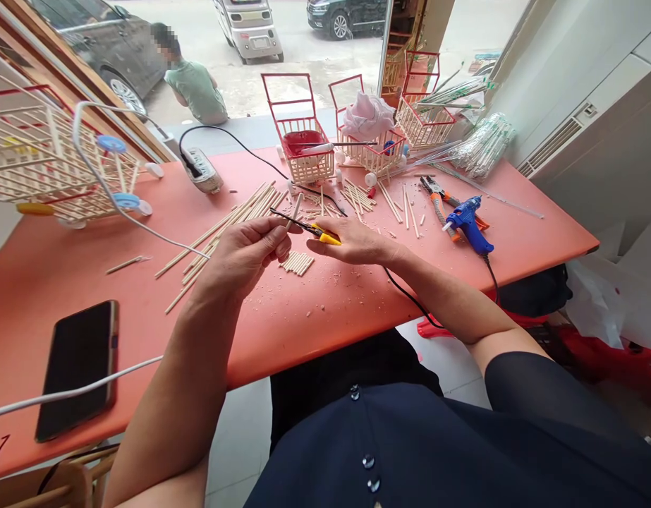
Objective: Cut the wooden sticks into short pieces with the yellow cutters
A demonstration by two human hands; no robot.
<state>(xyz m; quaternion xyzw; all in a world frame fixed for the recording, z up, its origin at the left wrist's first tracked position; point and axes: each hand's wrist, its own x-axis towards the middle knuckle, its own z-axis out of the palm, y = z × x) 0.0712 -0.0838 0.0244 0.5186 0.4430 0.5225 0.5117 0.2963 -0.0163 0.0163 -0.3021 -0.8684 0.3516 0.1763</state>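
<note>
My left hand (250, 252) is closed in a pinch on a short wooden stick (295, 209) that points up and away. My right hand (353, 240) grips a yellow-handled cutter (309, 229) whose dark blades reach left toward the stick. Both hands hover above the salmon table (314, 310). Under them lies a small row of cut stick pieces (298, 262). A heap of long wooden sticks (224, 229) lies just left of my left hand.
A blue glue gun (470, 224) and orange pliers (440, 201) lie to the right. Small stick carts (304, 148) stand at the back, a larger one (50, 162) at far left. A black phone (79, 367) with a white cable lies near left. A power strip (201, 169) sits behind. A person squats outside.
</note>
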